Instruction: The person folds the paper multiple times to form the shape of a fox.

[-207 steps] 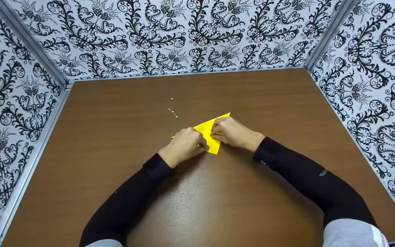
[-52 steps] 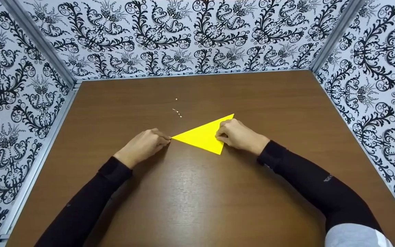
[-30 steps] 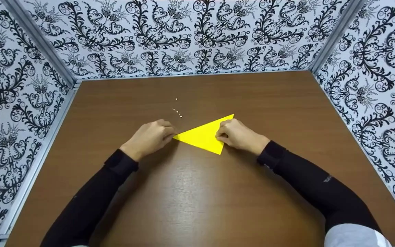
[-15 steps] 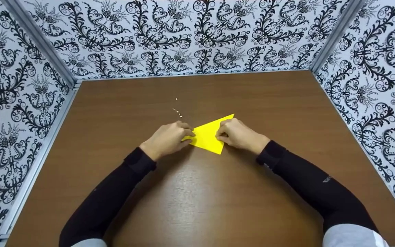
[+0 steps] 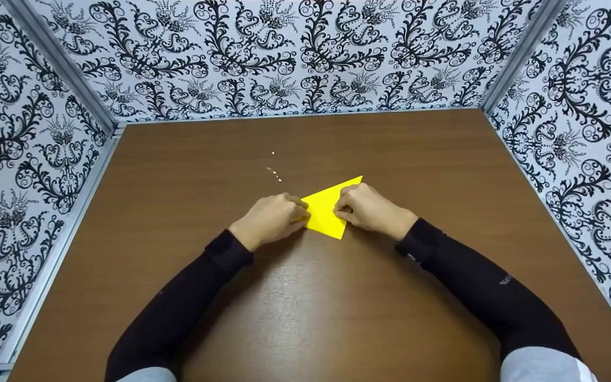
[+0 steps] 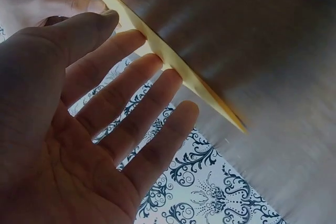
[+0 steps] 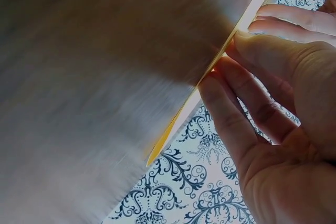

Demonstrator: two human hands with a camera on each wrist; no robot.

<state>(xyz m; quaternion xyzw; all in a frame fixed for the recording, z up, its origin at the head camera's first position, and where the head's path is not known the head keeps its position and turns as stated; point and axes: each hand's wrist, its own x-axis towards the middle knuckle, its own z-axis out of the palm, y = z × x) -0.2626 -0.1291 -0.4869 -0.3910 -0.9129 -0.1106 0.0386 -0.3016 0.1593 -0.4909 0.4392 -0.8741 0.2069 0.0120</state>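
A bright yellow sheet of folded paper [image 5: 326, 212] lies on the brown table, its left point covered by my left hand [image 5: 272, 217]. In the left wrist view the fingers of that hand reach out nearly straight, with several fingertips at the paper [image 6: 197, 85]. My right hand [image 5: 372, 209] rests at the sheet's right edge, fingertips down on it. From the right wrist, its thumb and fingers [image 7: 223, 108] touch the paper [image 7: 163, 145] side by side, gently bent. The upper right and lower front corners of the sheet show between and beyond the hands.
Small pale specks [image 5: 274, 173] lie on the table [image 5: 204, 159] behind the left hand. White walls with black scrollwork [image 5: 263, 53] stand along the back and both sides, joined by grey metal posts [image 5: 517, 55].
My left hand has slid right and slightly down from the paper's left point onto its middle-left part. My right hand stays at the right edge, and the sheet lies where it was.
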